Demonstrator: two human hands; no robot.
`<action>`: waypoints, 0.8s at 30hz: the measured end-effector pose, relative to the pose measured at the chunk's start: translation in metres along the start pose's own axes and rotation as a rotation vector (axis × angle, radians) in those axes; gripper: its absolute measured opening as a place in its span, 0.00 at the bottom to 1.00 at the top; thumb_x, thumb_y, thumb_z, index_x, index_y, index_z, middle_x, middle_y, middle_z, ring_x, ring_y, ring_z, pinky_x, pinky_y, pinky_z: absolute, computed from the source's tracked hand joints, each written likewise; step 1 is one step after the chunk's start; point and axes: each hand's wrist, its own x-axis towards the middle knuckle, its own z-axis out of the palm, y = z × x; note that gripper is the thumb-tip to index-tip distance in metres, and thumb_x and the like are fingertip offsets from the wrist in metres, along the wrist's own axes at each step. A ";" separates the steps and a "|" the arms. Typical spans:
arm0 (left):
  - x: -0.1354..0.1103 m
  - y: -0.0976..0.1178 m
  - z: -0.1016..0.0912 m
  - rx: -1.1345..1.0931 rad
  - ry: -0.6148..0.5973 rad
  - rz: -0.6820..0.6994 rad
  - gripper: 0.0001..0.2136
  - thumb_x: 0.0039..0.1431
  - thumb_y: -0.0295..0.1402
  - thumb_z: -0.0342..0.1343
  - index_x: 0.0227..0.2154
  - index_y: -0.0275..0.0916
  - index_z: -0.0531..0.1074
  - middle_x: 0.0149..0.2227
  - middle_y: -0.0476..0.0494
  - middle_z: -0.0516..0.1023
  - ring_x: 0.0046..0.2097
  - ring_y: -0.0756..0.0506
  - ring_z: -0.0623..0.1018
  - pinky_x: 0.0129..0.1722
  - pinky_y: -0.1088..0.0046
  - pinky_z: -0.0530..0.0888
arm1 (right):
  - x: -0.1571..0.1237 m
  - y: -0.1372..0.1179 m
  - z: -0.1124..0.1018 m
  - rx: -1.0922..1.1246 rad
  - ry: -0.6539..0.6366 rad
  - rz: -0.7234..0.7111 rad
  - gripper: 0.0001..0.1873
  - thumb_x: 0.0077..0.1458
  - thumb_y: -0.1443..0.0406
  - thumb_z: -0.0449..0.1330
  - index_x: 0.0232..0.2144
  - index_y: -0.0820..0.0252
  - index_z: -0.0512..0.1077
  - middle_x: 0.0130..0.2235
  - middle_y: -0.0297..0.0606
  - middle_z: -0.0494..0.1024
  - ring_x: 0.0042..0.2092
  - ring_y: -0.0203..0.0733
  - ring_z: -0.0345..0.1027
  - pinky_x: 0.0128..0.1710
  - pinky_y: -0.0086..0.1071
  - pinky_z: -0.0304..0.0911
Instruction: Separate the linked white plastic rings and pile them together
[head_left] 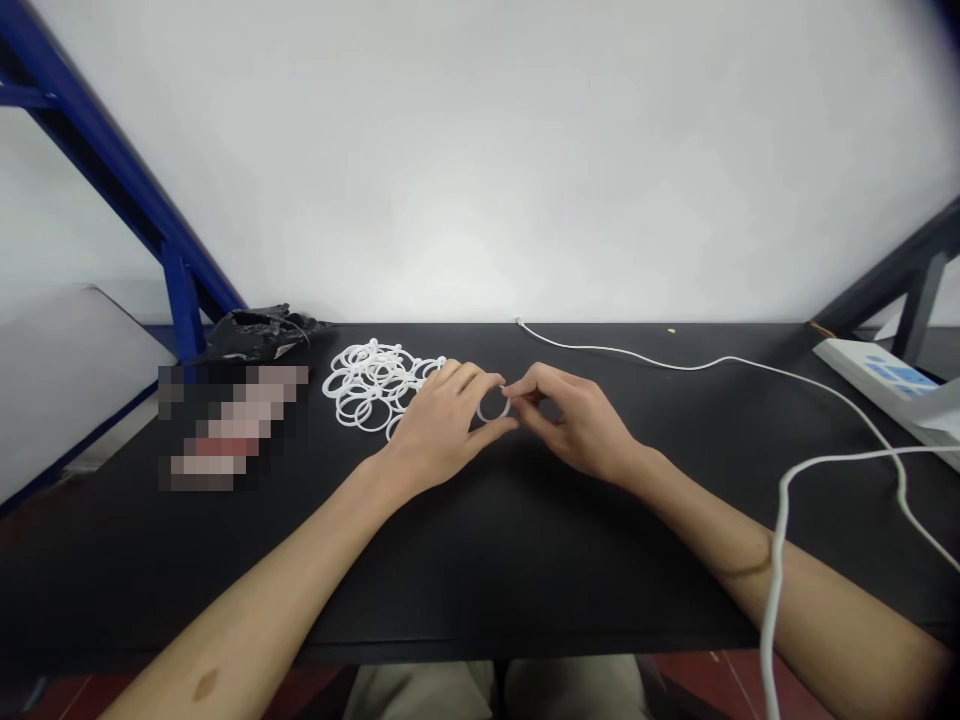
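Observation:
Above the black tabletop (pixel 517 560), a small white ring (pixel 493 421) sits between my two hands near the middle of the view. My left hand (pixel 442 415) curves around its left side, with fingers above and thumb below, closed on it. At the ring's right edge my right hand (pixel 570 410) pinches with thumb and forefinger. Just left of my left hand lies a loose pile of white rings (pixel 381 378), some with small knobs. My left hand covers part of that pile.
A crumpled black plastic bag (pixel 259 332) lies at the back left, beside a blue metal frame (pixel 180 290). A white cable (pixel 637 352) runs along the back right and loops over my right forearm. A white device with blue panels (pixel 877 375) stands far right. A pixelated patch hides something at left.

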 end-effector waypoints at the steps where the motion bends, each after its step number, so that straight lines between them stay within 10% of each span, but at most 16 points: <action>1: 0.000 0.000 -0.001 -0.001 -0.003 0.000 0.16 0.65 0.43 0.51 0.47 0.37 0.68 0.45 0.42 0.73 0.47 0.41 0.68 0.50 0.61 0.67 | 0.000 0.000 0.001 0.003 0.001 0.005 0.04 0.61 0.67 0.55 0.36 0.58 0.70 0.34 0.34 0.75 0.33 0.33 0.68 0.32 0.27 0.65; 7: 0.001 -0.017 -0.012 0.205 0.074 -0.125 0.17 0.64 0.43 0.51 0.47 0.37 0.70 0.44 0.40 0.74 0.47 0.39 0.69 0.49 0.59 0.68 | -0.001 0.012 0.006 0.017 -0.008 0.151 0.21 0.60 0.64 0.58 0.55 0.56 0.63 0.43 0.38 0.76 0.36 0.36 0.72 0.42 0.35 0.70; 13: -0.005 -0.050 -0.020 0.394 -0.026 -0.391 0.20 0.62 0.40 0.51 0.52 0.35 0.70 0.48 0.35 0.73 0.52 0.33 0.67 0.51 0.54 0.66 | -0.003 0.029 0.009 -0.154 -0.084 0.232 0.19 0.59 0.62 0.58 0.52 0.58 0.66 0.44 0.41 0.74 0.44 0.44 0.70 0.47 0.42 0.69; 24: -0.005 -0.056 -0.023 0.306 -0.019 -0.413 0.22 0.61 0.46 0.53 0.53 0.37 0.70 0.51 0.37 0.73 0.52 0.33 0.66 0.51 0.53 0.66 | -0.002 0.033 0.004 -0.294 -0.146 0.282 0.16 0.59 0.61 0.57 0.49 0.58 0.69 0.44 0.42 0.76 0.49 0.48 0.67 0.51 0.43 0.65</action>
